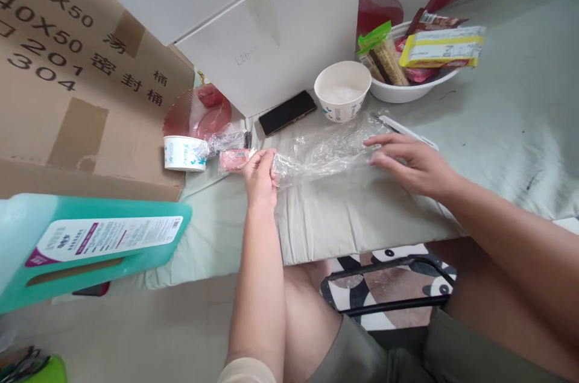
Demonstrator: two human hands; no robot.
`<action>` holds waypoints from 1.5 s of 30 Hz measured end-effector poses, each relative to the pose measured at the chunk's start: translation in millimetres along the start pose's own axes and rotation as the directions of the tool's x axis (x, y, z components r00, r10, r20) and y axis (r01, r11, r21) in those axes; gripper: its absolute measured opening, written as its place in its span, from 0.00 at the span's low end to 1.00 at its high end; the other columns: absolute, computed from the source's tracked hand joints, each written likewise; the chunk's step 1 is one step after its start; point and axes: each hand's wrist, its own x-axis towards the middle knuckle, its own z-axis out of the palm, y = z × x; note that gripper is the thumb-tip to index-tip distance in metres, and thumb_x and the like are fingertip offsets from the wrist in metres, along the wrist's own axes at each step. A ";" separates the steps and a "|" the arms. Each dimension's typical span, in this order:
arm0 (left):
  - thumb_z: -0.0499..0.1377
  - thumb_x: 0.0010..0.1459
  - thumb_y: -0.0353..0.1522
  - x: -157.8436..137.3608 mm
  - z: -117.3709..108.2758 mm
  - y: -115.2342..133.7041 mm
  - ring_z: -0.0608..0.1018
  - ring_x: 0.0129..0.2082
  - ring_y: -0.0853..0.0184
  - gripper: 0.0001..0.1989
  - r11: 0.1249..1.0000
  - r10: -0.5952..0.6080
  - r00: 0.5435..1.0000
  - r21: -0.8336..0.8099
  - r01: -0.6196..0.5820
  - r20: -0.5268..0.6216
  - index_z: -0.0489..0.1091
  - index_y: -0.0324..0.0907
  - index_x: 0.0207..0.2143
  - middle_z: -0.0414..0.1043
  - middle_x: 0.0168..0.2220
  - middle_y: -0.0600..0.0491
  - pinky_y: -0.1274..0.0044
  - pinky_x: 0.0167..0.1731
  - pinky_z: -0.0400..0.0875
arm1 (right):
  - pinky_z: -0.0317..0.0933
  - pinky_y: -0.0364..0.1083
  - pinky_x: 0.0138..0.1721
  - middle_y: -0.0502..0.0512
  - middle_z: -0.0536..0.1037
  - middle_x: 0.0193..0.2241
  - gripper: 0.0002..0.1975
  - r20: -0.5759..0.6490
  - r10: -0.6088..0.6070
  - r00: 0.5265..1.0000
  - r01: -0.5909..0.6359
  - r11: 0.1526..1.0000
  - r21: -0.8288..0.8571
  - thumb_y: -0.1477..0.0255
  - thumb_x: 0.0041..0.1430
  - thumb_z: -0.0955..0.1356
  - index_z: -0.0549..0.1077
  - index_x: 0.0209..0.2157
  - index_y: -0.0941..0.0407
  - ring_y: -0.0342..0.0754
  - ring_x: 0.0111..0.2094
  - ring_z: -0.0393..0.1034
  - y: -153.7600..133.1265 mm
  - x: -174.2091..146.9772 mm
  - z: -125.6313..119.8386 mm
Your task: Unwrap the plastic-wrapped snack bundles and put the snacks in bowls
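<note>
A crumpled sheet of clear plastic film [323,157] stretches across the front part of the cloth-covered table. My left hand [261,175] pinches its left end between thumb and fingers. At the film's right end is my right hand [409,163], fingers stretched and apart; whether the fingertips touch the film I cannot tell. A white utility knife [411,132] lies just behind my right hand, partly hidden by it. Next to my left hand sits a pink wrapped packet [235,160], with a dark item in clear wrap [230,140] behind it.
Behind the film are a black phone [287,113], a paper bowl with white contents [342,93] and a white bowl of packaged snacks [400,92]. Leftward stand a paper cup [185,154], a red clear plate [199,111], a cardboard box [90,81] and a green liquid jug [149,250].
</note>
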 end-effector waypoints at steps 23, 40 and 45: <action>0.66 0.50 0.31 -0.3 6.4 -16.5 0.74 0.20 0.73 0.07 0.960 0.127 0.986 0.236 -0.150 0.112 0.75 0.40 0.33 0.71 0.21 0.57 0.82 0.21 0.66 | 0.64 0.50 0.30 0.52 0.80 0.26 0.12 -0.332 0.468 0.819 -0.514 0.856 -0.061 0.66 0.63 0.65 0.76 0.45 0.53 0.47 0.20 0.68 -2.9 6.6 -21.5; 0.64 0.51 0.31 9.1 -9.5 -15.9 0.74 0.28 0.72 0.17 0.742 0.447 0.891 0.591 -0.317 -0.083 0.75 0.41 0.45 0.77 0.40 0.51 0.77 0.34 0.71 | 0.67 0.60 0.54 0.73 0.72 0.53 0.26 -0.563 0.002 0.826 -0.286 0.863 -0.416 0.72 0.58 0.66 0.70 0.59 0.61 0.63 0.52 0.72 0.6 -2.0 -29.0; 0.57 0.61 0.30 -26.5 13.9 0.8 0.80 0.46 0.65 0.12 0.585 0.549 0.797 0.564 -0.582 0.253 0.75 0.42 0.46 0.78 0.46 0.48 0.72 0.47 0.75 | 0.61 0.61 0.62 0.65 0.75 0.55 0.24 -0.288 -0.281 0.916 0.097 0.849 -0.520 0.75 0.60 0.63 0.70 0.58 0.58 0.60 0.60 0.68 -22.0 -7.2 10.7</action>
